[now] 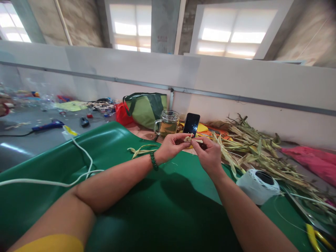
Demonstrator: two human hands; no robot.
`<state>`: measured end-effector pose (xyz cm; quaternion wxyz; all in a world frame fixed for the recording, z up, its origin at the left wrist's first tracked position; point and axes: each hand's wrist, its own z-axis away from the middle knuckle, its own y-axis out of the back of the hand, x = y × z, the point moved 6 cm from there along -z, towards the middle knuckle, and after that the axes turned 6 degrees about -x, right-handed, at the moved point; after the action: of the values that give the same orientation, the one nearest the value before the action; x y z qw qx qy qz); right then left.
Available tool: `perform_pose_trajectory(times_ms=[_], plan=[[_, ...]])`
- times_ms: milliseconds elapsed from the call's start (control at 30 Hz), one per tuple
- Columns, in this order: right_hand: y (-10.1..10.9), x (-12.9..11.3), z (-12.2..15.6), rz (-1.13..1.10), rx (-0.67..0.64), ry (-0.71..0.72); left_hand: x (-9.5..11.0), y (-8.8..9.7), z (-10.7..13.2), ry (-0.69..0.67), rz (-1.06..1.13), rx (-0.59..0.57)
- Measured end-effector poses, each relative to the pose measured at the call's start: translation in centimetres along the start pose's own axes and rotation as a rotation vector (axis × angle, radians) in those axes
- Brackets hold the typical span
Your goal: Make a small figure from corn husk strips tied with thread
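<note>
Green mat on a cluttered bench. Left hand and right hand both pinch a small leaf strip, held above the mat just in front of the phone. Probably best: fingertips close together, tension even, so the strip doesn't slip or tear.

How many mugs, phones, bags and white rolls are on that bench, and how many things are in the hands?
Glass mug: 1
Phone: 1
Bags: 2, a green bag and a red bag
White roll: 1
Leaf strip, pinched between left hand and right hand: 1
Total: 6
</note>
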<state>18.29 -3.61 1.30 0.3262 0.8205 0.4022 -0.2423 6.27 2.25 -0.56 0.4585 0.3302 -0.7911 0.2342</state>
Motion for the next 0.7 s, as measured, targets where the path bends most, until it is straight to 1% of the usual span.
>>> perform_pose_trajectory(times_ms=[67, 133, 200, 267, 333, 400, 433, 500, 600, 700], plan=[[0.0, -0.1, 0.0, 0.004, -0.007, -0.009, 0.2, 0.1, 0.0, 0.003, -0.022, 0.018], [0.1, -0.4, 0.0, 0.014, 0.004, 0.015, 0.2, 0.1, 0.0, 0.023, -0.012, 0.017], [0.3, -0.8, 0.1, 0.039, 0.038, 0.083, 0.1, 0.1, 0.0, 0.063, 0.035, 0.0], [0.5, -1.2, 0.2, 0.076, 0.063, 0.184, -0.2, 0.2, 0.0, 0.108, 0.092, -0.014], [0.5, -1.6, 0.3, 0.095, 0.051, 0.275, -0.4, 0.4, 0.0, 0.132, 0.136, -0.01], [0.4, -1.6, 0.2, 0.072, 0.012, 0.313, -0.5, 0.5, 0.0, 0.135, 0.154, 0.003], [0.4, -1.4, 0.0, 0.048, -0.011, 0.302, -0.5, 0.6, 0.0, 0.135, 0.153, 0.009], [0.3, -1.0, -0.3, -0.007, -0.067, 0.235, -0.4, 0.5, 0.1, 0.143, 0.138, 0.014], [0.0, -0.3, -0.8, -0.097, -0.189, 0.084, -0.3, 0.3, 0.1, 0.141, 0.076, 0.011], [-0.7, 0.4, -0.9, -0.172, -0.325, -0.068, 0.0, 0.2, 0.1, 0.108, -0.047, -0.013]])
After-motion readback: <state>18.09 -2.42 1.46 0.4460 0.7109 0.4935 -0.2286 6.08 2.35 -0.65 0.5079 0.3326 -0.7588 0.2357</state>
